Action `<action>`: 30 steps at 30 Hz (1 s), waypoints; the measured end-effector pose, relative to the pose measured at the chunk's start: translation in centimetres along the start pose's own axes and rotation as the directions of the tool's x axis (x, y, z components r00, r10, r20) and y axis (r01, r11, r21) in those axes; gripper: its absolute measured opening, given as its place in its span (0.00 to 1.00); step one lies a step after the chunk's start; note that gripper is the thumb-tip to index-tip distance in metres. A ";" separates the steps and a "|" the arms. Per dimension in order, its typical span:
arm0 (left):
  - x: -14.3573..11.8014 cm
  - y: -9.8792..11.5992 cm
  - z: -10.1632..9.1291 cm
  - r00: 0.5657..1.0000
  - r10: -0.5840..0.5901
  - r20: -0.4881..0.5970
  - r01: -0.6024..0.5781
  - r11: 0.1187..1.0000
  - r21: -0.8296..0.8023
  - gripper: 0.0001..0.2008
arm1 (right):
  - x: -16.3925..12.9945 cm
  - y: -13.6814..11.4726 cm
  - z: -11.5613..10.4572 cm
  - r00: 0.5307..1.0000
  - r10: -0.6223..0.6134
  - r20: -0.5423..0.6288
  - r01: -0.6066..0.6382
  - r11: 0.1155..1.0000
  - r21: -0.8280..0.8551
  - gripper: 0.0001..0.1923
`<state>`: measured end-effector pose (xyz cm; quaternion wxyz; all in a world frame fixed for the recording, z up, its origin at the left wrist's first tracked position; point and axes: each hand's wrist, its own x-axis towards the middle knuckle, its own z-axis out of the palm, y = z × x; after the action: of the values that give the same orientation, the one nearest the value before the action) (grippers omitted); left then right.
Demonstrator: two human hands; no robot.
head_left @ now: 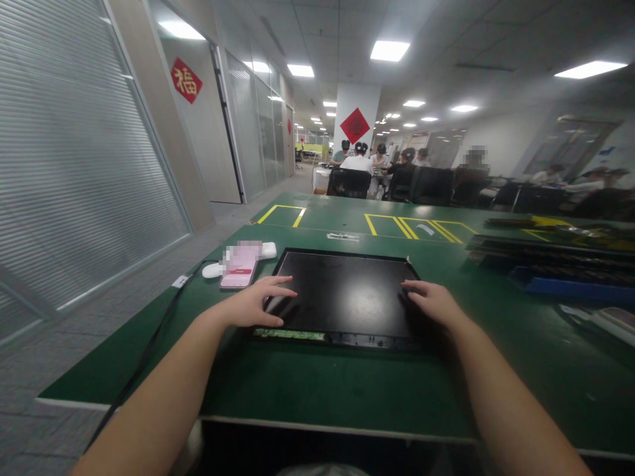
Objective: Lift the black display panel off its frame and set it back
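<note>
In front of me a black display panel [342,291] lies flat on the green table, its dark screen facing up. A green circuit board strip [290,335] shows along its near edge, at the left. Over the panel's left edge, my left hand [258,302] has its fingers spread and holds nothing. My right hand [434,301] is at the right edge, fingers stretched out toward the screen and also without anything in them. Whether the fingertips touch the panel I cannot tell.
A phone [241,268] lies left of the panel beside white objects [213,270]. A black cable [149,350] crosses the table's left side. Dark panels [536,258] are stacked at the right near a blue tray [565,287]. Yellow tape [407,227] marks the far side. People sit beyond.
</note>
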<state>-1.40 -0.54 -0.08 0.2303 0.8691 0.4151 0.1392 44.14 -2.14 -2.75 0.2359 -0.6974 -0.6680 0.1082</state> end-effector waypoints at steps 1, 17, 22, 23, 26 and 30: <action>-0.1 0.0 -0.1 1.000 -0.006 0.007 0.006 1.000 0.002 0.30 | 0.0 0.0 0.0 1.000 0.013 0.012 -0.013 1.000 -0.012 0.19; -0.2 0.5 -0.2 0.999 0.038 0.034 -0.041 0.997 0.068 0.36 | 0.3 0.7 0.0 1.000 0.019 0.019 -0.019 0.999 -0.036 0.16; -0.1 0.9 -0.2 0.996 0.089 0.029 -0.090 0.994 0.058 0.35 | 0.2 0.4 -0.2 0.998 0.050 0.034 -0.049 0.998 -0.035 0.16; -0.1 1.0 -0.2 0.995 0.097 0.030 -0.098 0.994 0.057 0.34 | 0.2 0.4 -0.3 0.998 0.056 0.034 -0.054 0.998 -0.032 0.16; -0.1 1.2 -0.2 0.994 0.107 0.033 -0.109 0.993 0.054 0.34 | 0.2 0.5 -0.2 0.997 0.064 0.034 -0.063 0.998 -0.029 0.16; -0.1 1.3 -0.2 0.993 0.113 0.034 -0.114 0.992 0.052 0.32 | 0.3 0.5 -0.3 0.997 0.063 0.039 -0.061 0.997 -0.039 0.16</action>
<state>-0.73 -1.28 0.73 0.2049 0.8992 0.3650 0.1275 44.74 -1.90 -2.72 0.2057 -0.7198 -0.6526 0.1169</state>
